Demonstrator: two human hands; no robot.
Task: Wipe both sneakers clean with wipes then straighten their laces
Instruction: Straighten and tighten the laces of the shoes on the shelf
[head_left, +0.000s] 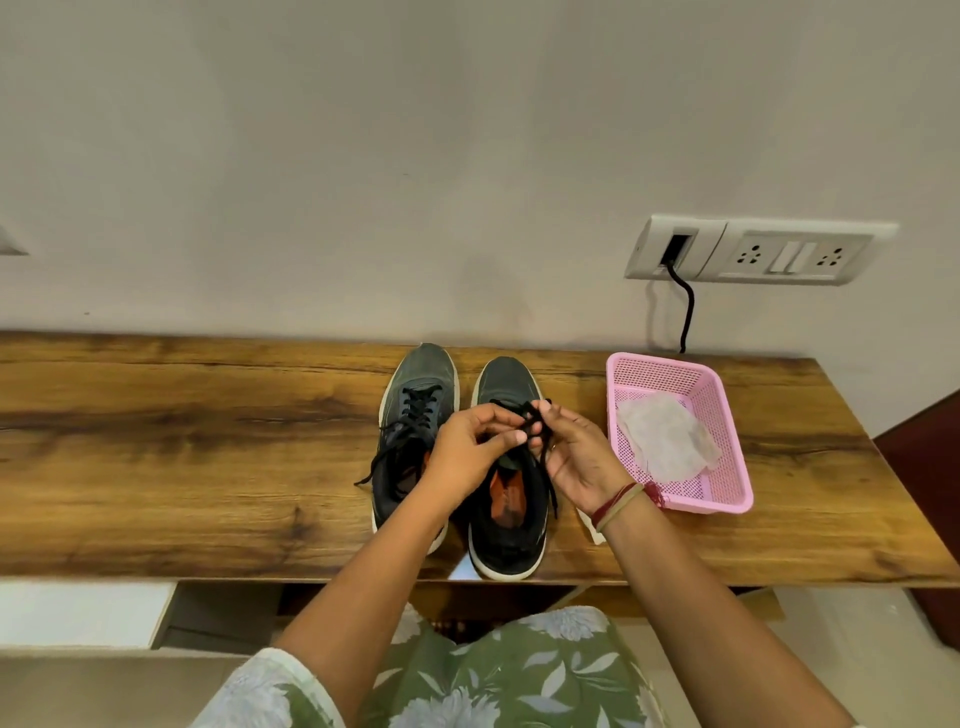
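Note:
Two dark grey sneakers with pale soles stand side by side on the wooden table (182, 441), toes toward the wall. The left sneaker (415, 384) has loose black laces trailing off its left side. Above the right sneaker (506, 384), my left hand (467, 452) and my right hand (576, 457) both pinch its black lace (532, 423), which is looped between the fingers. One lace end hangs down beside the right wrist. A white wipe (667, 439) lies in the pink basket (727, 499).
The pink mesh basket stands right of the shoes, near the table's right end. A wall socket panel (753, 252) with a black cable (688, 312) sits above it. A white scrap (595, 530) shows under my right wrist. The table's front edge is close to my body.

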